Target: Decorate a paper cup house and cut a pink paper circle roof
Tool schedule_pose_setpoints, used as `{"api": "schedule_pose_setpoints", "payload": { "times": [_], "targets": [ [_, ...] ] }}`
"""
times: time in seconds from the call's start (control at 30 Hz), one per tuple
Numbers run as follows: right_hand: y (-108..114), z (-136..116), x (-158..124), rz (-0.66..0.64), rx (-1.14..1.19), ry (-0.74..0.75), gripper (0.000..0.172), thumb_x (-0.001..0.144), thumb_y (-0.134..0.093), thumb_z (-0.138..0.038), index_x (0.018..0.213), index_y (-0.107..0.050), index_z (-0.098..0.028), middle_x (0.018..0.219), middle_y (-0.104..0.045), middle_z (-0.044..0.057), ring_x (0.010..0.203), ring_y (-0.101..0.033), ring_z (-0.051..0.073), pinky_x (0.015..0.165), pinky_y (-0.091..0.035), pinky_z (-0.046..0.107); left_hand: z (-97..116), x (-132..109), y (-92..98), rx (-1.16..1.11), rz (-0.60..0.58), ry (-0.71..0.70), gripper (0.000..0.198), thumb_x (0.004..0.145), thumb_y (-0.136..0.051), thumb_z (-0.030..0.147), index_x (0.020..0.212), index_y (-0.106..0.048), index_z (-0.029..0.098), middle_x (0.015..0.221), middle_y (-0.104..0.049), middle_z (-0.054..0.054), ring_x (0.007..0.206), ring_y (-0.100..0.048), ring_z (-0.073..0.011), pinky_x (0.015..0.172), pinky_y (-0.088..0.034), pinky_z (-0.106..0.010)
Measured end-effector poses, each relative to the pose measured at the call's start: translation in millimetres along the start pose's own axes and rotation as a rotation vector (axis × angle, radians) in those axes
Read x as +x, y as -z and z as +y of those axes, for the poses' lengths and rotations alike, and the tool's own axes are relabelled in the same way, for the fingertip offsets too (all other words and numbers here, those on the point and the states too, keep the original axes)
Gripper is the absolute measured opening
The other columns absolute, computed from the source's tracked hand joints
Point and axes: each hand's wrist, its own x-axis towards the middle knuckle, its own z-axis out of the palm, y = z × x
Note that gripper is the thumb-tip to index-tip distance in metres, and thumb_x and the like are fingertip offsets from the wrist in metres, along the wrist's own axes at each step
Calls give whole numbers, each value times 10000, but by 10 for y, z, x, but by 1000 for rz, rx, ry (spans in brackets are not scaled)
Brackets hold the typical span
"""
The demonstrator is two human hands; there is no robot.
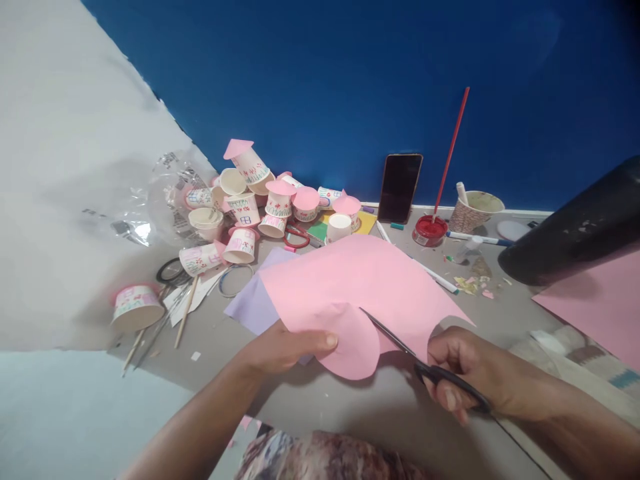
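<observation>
A large sheet of pink paper (350,273) is held above the table's near edge. My left hand (287,347) grips it with the thumb on top, on a rounded, partly cut piece (355,347); the fingers beneath are hidden. In my right hand (465,370) are scissors (395,340) with black handles, fingers closed round the loops. Their blades point up and left into the sheet, along the upper right edge of the rounded piece. Purple paper (253,307) shows under the pink sheet on the left.
Decorated paper cups (243,210), several with pink paper cone tops, crowd the back left. A phone (400,188) leans on the blue wall. Right of it stand a red paint jar (430,231) with a red stick, a patterned cup (475,212) and a black cylinder (575,223). Brushes (186,313) lie left.
</observation>
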Motion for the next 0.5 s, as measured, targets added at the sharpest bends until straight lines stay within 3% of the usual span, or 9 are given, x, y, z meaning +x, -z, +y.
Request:
{"api": "schedule_pose_setpoints", "payload": {
  "times": [0.27,0.5],
  "targets": [
    [19,-12,-3,11,-42,13,458,600,-922,-549,631,-677,-164,559,-631,-18,492,-555,100,499,-419,211,-7,9,61,81,-47,46,333,710,-875,456,855,-767,176,690,-691,-20,693,-601,-209,667,-489,-324],
    [15,-31,-1,16,-97,10,425,624,-888,-531,620,-673,-164,533,-622,-13,482,-541,105,495,-373,222,65,28,92,75,-157,-13,312,797,-833,461,950,-805,191,894,-785,-56,852,-695,-249,807,-562,-359]
  ]
}}
